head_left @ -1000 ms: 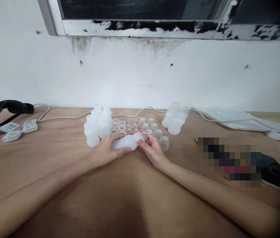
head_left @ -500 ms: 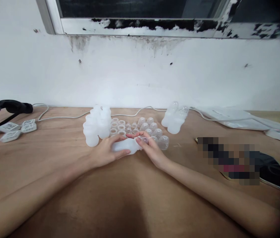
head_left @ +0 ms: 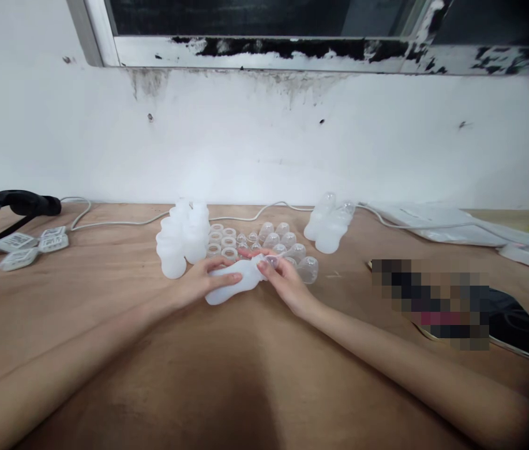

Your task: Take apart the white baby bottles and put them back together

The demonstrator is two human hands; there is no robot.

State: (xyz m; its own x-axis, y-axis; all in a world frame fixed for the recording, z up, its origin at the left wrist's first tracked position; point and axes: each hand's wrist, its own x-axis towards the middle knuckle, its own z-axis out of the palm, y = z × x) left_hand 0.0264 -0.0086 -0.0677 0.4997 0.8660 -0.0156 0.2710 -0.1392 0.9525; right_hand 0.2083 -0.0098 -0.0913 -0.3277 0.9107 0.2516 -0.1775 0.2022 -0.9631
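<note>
**Pale bottle (head_left: 249, 274) lying tilted between left hand (head_left: 199, 278) and right hand (head_left: 287, 281)**

Head view. Bottle at centre, over the near side of the bottle-part rows, neck toward the right, base toward the left and nearer the wearer. Left hand grasps its body, thumb along the top. Right hand's fingers grip the neck end; whether they also hold a clear part there, cannot tell.

Behind, on the wooden surface (head_left: 152, 375): white bottles (head_left: 173, 247) standing bunched at left; next to them, translucent rings (head_left: 215, 237) in rows, then small clear pieces (head_left: 252, 237), then clear domed covers (head_left: 287, 239). Farther right, a few bottles with clear covers on (head_left: 327, 228), standing together.

Far left: white labelled packets (head_left: 18, 257) beside a black strap-like object (head_left: 25, 200). Pale cable (head_left: 114, 223) runs along the back.
</note>
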